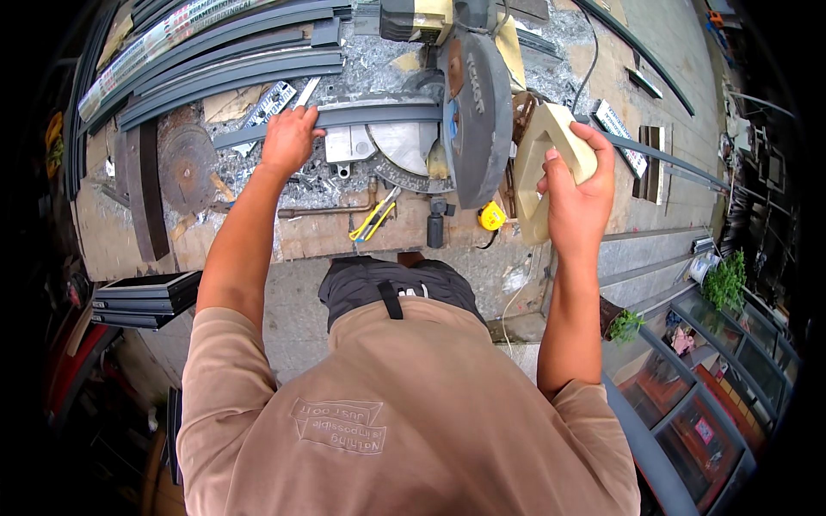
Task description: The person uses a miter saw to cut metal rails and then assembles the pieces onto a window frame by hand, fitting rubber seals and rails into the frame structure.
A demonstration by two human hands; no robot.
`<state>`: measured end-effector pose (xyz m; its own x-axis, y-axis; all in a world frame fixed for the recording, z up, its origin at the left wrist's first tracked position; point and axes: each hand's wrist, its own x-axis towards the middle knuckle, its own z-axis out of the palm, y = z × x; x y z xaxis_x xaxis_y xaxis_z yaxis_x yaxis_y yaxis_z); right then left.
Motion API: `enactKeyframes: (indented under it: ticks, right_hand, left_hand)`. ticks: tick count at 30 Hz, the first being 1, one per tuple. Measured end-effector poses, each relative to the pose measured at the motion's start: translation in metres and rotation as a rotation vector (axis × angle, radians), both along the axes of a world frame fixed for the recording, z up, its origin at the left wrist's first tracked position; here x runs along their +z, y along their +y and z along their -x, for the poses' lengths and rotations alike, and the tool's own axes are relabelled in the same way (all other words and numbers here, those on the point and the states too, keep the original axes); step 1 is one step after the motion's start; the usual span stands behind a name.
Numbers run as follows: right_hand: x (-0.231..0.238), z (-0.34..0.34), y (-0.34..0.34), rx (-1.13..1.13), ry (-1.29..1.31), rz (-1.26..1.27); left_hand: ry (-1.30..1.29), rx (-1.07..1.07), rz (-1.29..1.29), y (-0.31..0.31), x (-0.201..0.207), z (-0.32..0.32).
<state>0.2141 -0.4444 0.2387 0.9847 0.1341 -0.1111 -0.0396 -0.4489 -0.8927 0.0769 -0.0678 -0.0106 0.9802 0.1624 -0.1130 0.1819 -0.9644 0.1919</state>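
A miter saw (pixel 482 120) with a large grey blade guard stands on the workbench. My right hand (pixel 581 193) is wrapped round its cream D-shaped handle (pixel 535 215), the thumb through the opening. Across the saw's bed lies a long grey metal profile (pixel 379 113), passing behind the guard. My left hand (pixel 291 142) grips this profile left of the bed, fingers over its far side. The guard hides the blade and the spot where it meets the profile.
Several dark grey profiles (pixel 241 77) lie stacked at the far left. Near the bench's front edge are yellow-handled pliers (pixel 374 215) and a yellow tape measure (pixel 491 216). Metal shavings litter the workbench (pixel 249 245). A black cable (pixel 594 52) runs behind the saw.
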Motion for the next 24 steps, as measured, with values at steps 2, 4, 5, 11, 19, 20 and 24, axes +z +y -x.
enactKeyframes:
  ticks: [2, 4, 5, 11, 19, 20, 24]
  right_hand:
    - [0.003, -0.001, 0.001, -0.004, 0.021, -0.008]
    - [0.0, 0.003, 0.0, -0.024, 0.04, -0.011]
    - [-0.004, 0.003, -0.002, -0.026, 0.015, 0.001]
    - [-0.008, 0.007, -0.004, -0.037, -0.008, 0.016]
    - [-0.019, 0.011, -0.01, -0.034, -0.056, 0.018]
    - [-0.019, 0.012, -0.01, -0.035, -0.053, 0.023]
    - [-0.015, 0.013, -0.008, -0.044, -0.034, 0.025]
  left_hand:
    - [-0.004, 0.008, -0.006, 0.0, 0.0, -0.001]
    - [-0.009, 0.008, -0.01, 0.0, 0.0, -0.001]
    - [-0.017, 0.005, -0.01, 0.0, 0.0, -0.001]
    - [-0.021, 0.004, -0.008, -0.001, 0.002, -0.001]
    - [-0.037, -0.006, -0.006, 0.0, -0.001, -0.001]
    - [-0.03, -0.004, -0.009, 0.0, -0.001, -0.001]
    - [-0.011, -0.001, -0.013, 0.0, -0.001, -0.001]
